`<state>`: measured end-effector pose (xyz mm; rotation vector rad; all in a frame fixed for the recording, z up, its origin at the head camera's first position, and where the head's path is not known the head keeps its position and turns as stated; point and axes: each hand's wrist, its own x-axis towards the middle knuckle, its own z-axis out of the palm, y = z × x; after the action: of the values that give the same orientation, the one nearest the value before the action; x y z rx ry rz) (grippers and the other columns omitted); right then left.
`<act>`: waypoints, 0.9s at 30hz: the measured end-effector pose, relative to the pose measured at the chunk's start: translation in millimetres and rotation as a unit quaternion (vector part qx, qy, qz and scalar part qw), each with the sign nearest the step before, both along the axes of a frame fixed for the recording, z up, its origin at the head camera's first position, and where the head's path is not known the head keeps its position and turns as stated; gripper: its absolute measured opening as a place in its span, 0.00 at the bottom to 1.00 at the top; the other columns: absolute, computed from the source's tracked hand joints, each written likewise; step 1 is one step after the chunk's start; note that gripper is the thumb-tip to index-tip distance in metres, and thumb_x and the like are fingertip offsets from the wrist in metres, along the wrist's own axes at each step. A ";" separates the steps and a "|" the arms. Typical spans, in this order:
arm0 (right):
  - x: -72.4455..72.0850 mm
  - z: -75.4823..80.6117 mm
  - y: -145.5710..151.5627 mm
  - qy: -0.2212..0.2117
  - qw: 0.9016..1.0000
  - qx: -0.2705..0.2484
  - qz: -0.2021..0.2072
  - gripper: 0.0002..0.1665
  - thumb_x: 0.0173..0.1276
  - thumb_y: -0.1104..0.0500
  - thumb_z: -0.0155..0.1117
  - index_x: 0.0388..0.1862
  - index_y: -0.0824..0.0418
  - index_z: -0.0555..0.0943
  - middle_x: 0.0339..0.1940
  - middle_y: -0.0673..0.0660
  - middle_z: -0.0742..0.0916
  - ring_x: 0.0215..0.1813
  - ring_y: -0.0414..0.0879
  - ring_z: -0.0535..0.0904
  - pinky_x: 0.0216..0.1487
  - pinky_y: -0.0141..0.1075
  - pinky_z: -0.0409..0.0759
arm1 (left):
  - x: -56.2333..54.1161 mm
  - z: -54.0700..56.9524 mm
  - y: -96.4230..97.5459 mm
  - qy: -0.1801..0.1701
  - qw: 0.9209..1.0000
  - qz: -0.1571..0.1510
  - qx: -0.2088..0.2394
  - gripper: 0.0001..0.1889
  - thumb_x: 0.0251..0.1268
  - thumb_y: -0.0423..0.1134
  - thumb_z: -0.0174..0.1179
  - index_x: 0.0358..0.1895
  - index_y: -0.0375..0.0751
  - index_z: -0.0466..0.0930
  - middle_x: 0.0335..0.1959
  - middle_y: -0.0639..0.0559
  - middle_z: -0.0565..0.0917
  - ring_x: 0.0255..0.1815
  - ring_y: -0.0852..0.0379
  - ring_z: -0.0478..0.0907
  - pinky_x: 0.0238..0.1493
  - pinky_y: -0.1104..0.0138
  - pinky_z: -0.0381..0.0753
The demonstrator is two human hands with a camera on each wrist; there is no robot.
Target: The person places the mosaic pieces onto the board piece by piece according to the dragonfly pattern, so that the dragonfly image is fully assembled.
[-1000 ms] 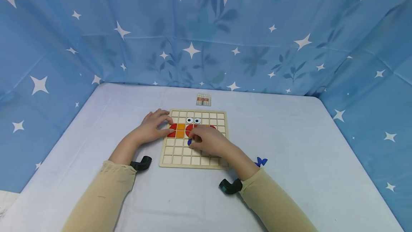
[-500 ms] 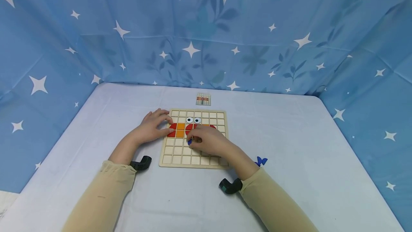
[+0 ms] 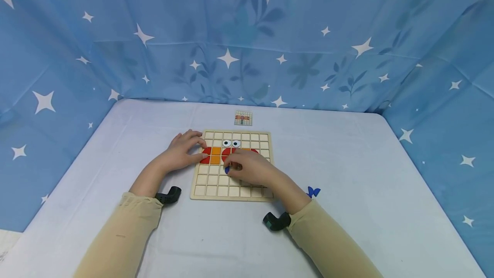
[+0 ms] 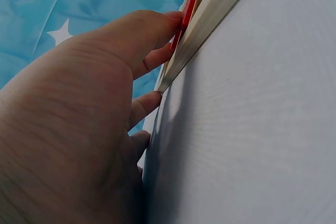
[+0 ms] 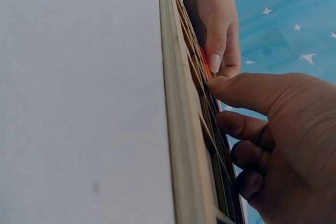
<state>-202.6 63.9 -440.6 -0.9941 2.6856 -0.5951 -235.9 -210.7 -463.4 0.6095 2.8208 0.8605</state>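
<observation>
A wooden grid board (image 3: pixel 212 190) lies on the table, with red and orange tiles (image 3: pixel 215 155) in its cells and two round eye pieces (image 3: pixel 226 143) above them. At its left edge my left hand (image 3: pixel 181 153) rests with thumb and index fingertips on a red tile (image 3: pixel 205 158); in the left wrist view its other fingers (image 4: pixel 144 108) lie by the board's side. My right hand (image 3: pixel 248 167) pinches a small blue tile (image 3: pixel 227 170) between thumb and index finger, low over the cells below the red tiles. That hand hides part of the board's right half.
A small picture card (image 3: pixel 243 118) with a grid pattern lies behind the board. Several loose blue tiles (image 3: pixel 313 191) lie on the white-covered table (image 3: pixel 347 162), right beside my right forearm. A blue star-patterned curtain (image 3: pixel 247 33) stands around the table's back and sides.
The blue tile shifts slightly in my right fingertips, staying over about the same cell. My left hand keeps its place, and the head view tilts very slightly.
</observation>
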 end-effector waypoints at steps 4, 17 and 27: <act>-1.0 4.0 -0.1 -0.010 1.000 -0.010 -0.001 0.11 0.71 0.51 0.63 0.50 0.43 0.82 0.39 0.42 0.80 0.38 0.39 0.75 0.41 0.33 0.76 | 0.2 2.0 -0.8 0.000 1.000 0.000 0.001 0.11 0.66 0.50 0.64 0.46 0.54 0.77 0.75 0.42 0.63 0.81 0.34 0.44 0.79 0.41 0.33; -3.6 30.1 29.1 -0.018 0.998 -0.048 -0.029 0.05 0.72 0.51 0.63 0.42 0.47 0.84 0.30 0.43 0.82 0.33 0.41 0.75 0.36 0.35 0.76 | 0.1 -0.2 -1.4 -0.006 1.000 -0.002 0.007 0.11 0.66 0.51 0.64 0.46 0.56 0.76 0.75 0.42 0.62 0.81 0.34 0.44 0.79 0.42 0.33; 2.7 40.8 108.8 -0.038 0.993 -0.051 -0.097 0.08 0.72 0.50 0.62 0.45 0.49 0.85 0.35 0.45 0.83 0.36 0.44 0.76 0.37 0.37 0.78 | -1.0 -0.8 -1.0 -0.007 1.000 -0.002 0.000 0.11 0.66 0.52 0.64 0.46 0.57 0.76 0.75 0.44 0.62 0.81 0.35 0.43 0.79 0.42 0.32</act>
<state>-199.8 172.7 -399.8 -0.7211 2.7263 -0.7981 -236.9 -211.7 -464.1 0.6057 2.8068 0.8607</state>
